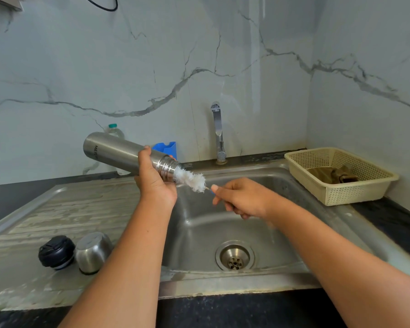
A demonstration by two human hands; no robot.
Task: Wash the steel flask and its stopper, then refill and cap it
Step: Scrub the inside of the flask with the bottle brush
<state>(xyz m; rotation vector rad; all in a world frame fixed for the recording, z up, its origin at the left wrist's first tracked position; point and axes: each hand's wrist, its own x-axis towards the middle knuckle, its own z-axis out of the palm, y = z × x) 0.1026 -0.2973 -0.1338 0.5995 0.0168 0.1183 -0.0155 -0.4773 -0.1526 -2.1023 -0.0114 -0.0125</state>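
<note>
My left hand grips the steel flask near its threaded neck, holding it almost level over the sink's left edge with its mouth to the right. A white bottle brush sticks out of the mouth, its tip inside. My right hand grips the brush handle over the sink basin. The black stopper and the steel cup lid, upside down, rest on the drainboard at the lower left.
A tap stands behind the basin, with no water visibly running. A cream plastic basket holding a brownish item sits at the right. A blue holder and a clear bottle stand at the wall behind the flask.
</note>
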